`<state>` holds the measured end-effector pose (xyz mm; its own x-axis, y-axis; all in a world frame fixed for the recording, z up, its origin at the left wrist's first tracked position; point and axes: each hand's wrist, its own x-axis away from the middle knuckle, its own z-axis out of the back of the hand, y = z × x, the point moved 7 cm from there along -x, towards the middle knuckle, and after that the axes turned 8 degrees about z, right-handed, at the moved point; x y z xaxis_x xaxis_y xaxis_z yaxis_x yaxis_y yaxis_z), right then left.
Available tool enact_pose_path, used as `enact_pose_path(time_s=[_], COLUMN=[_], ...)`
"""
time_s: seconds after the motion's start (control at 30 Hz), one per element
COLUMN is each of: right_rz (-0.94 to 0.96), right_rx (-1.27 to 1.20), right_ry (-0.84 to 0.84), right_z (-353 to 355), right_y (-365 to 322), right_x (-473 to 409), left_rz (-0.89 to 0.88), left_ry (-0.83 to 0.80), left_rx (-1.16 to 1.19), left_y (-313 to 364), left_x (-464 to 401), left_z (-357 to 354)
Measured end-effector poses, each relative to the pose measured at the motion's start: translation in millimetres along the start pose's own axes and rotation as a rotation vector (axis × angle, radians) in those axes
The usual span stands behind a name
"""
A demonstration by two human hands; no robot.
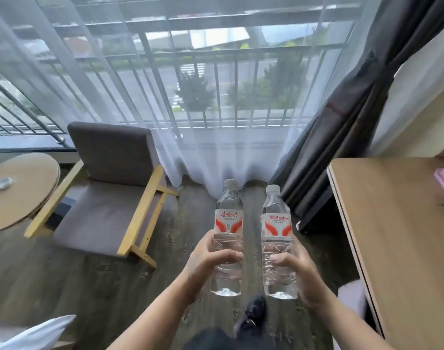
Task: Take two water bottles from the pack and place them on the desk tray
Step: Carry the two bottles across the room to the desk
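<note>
1. Wood floor by a curtained window; bench at 3 o'clock.
2. Left hand clamps left bottle upright.
3. Right hand clamps right bottle, forearms extended forward.

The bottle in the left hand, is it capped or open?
Capped: the left bottle, gripped by the left hand, shows its white cap on top.

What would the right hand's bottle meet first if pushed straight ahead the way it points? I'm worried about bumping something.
Probably the sheer curtain and window; the right hand has bare floor before it, depth uncertain.
</note>
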<state>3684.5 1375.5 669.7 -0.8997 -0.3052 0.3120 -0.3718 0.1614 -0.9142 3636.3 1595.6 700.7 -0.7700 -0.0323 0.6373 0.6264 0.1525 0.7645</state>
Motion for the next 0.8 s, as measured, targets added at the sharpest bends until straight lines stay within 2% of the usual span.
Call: enact_pose_path(time_s=[0.23,0.37,0.57,0.8], right_rz=[0.019,0.036,0.09,0.139], right_rx=[0.009,0.044,-0.038,-0.094], right_ry=[-0.018,0.018,0.18,0.519], right_z=[11.1,20.6,48.5,97.7], right_y=[-23.8,-34.9,-50.9,-54.8], right_x=[-63.9,-81.0,-82.1,-35.9], left_rz=[-0.027,-0.042,-0.04,-0.017], left_ry=[-0.009,-0.096,-0.24,-0.537], left_rx=[0.001,-0.05,-0.14,-0.294], left_y=[51.4,73.4,103.8,113.8], left_x=[-52.1,-83.5,-125.8,-159.5], left_z=[-14.3,-27.9,-59.6,-132.5])
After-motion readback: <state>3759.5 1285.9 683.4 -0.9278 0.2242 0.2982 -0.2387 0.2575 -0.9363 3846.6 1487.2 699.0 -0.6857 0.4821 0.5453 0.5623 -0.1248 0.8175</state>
